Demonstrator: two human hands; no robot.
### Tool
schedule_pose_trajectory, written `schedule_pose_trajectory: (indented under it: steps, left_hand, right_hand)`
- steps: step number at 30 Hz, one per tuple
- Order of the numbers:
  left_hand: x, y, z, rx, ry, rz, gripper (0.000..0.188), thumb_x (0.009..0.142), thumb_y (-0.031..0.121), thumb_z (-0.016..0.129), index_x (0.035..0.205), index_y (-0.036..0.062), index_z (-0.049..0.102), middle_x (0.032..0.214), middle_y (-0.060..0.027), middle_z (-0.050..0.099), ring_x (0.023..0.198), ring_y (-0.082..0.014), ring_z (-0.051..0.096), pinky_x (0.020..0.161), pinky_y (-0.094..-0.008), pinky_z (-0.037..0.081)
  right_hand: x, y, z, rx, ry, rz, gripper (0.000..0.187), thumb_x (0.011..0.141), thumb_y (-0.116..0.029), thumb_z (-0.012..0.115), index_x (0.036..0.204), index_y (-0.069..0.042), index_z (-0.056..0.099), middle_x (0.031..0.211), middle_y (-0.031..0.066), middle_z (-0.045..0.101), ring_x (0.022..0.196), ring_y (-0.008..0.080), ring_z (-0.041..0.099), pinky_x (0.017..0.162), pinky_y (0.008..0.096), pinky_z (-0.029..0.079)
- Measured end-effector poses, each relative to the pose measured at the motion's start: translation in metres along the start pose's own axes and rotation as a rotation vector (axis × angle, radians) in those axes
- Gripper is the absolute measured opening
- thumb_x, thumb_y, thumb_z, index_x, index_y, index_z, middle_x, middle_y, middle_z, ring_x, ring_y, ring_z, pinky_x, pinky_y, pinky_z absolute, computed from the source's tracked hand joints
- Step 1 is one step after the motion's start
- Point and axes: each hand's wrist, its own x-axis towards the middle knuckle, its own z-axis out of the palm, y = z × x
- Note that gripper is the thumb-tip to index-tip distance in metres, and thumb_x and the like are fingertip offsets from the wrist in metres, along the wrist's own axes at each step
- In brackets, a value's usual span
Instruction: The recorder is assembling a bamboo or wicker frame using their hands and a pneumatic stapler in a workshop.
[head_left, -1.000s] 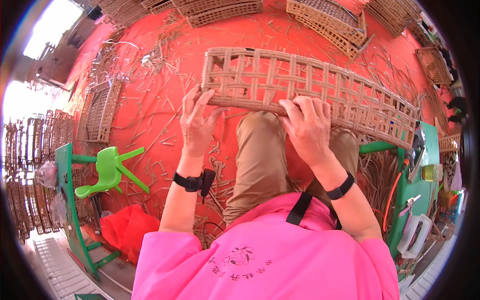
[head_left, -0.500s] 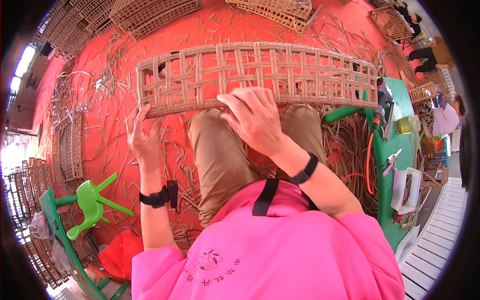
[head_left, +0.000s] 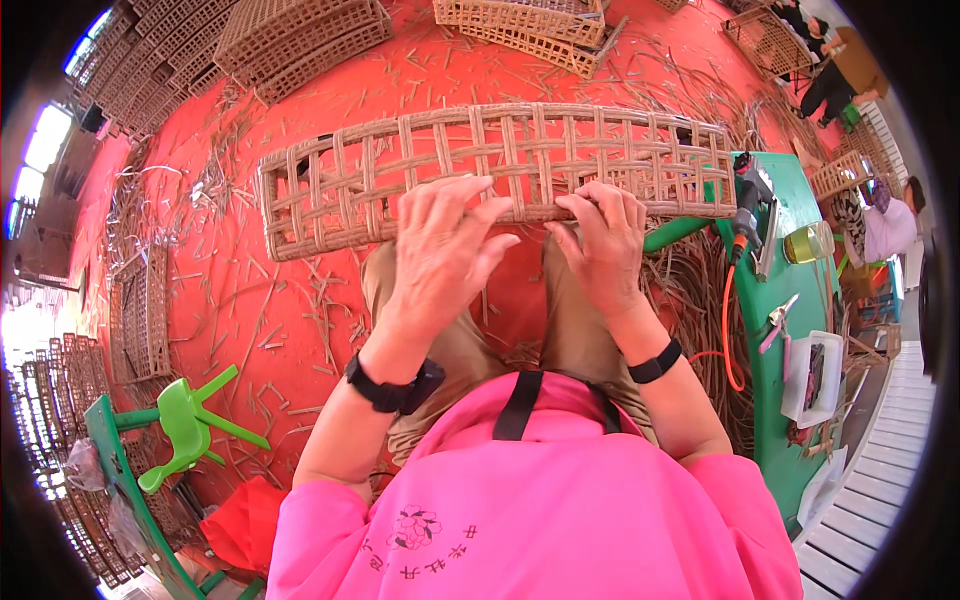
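A long brown woven wicker frame [head_left: 542, 170] with an open grid of strips lies across in front of me, above my knees. My left hand [head_left: 440, 255] is at its near edge left of the middle, fingertips against the weave and thumb stretched away from the fingers. To the right, my right hand [head_left: 606, 245] has its thumb and bent fingers closed on the near edge. What supports the frame from below is hidden.
A green bench [head_left: 785, 330] at right carries a black tool [head_left: 748, 200] with an orange hose, a jar [head_left: 808, 243], scissors [head_left: 778, 318] and a white tray [head_left: 812, 378]. A light-green stool [head_left: 187, 425] stands left. Wicker scraps litter the red floor [head_left: 240, 345]. Other people sit far right.
My left hand has left the frame's left end and come to its near edge near the middle. My right hand has shifted right along that edge. The frame's left end sits slightly lower.
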Motion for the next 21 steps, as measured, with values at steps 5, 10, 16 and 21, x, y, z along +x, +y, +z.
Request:
schedule_pose_trajectory:
  steps: [5,10,16,21]
  left_hand:
    - [0.016,0.002,0.034,-0.003,-0.092,0.086,0.042,0.072,0.016,0.081,0.112,0.0098,0.069,0.130,-0.0080,0.057,0.122,-0.0303,0.052,0.100,-0.0451,0.040]
    - [0.017,-0.006,0.058,-0.021,-0.051,0.143,0.039,0.072,0.013,0.080,0.109,0.0098,0.069,0.123,-0.0064,0.060,0.118,-0.0270,0.055,0.098,-0.0466,0.040]
    - [0.018,-0.005,0.050,0.021,0.039,0.195,0.034,0.071,0.005,0.079,0.103,0.0077,0.070,0.106,-0.0066,0.066,0.104,-0.0289,0.063,0.093,-0.0436,0.046]
    - [0.015,-0.013,0.058,0.044,0.059,0.254,0.038,0.072,0.009,0.080,0.109,0.0097,0.070,0.111,-0.0044,0.064,0.108,-0.0270,0.062,0.095,-0.0441,0.045]
  right_hand:
    - [-0.005,0.004,0.004,0.024,0.044,0.011,0.033,0.074,-0.015,0.080,0.105,-0.010,0.069,0.106,0.0050,0.059,0.101,0.0259,0.058,0.090,0.0411,0.043]
    - [-0.008,0.015,0.006,-0.011,0.076,-0.004,0.027,0.078,-0.017,0.074,0.104,-0.011,0.069,0.105,0.0045,0.059,0.100,0.0250,0.058,0.088,0.0410,0.043]
    - [0.000,0.008,0.005,0.029,0.059,-0.006,0.021,0.081,-0.016,0.069,0.100,-0.008,0.064,0.106,0.0065,0.058,0.100,0.0252,0.059,0.088,0.0418,0.042]
    - [0.007,-0.017,-0.025,0.165,0.121,-0.009,0.043,0.082,-0.020,0.072,0.121,-0.005,0.063,0.123,0.0120,0.057,0.117,0.0303,0.056,0.103,0.0467,0.041]
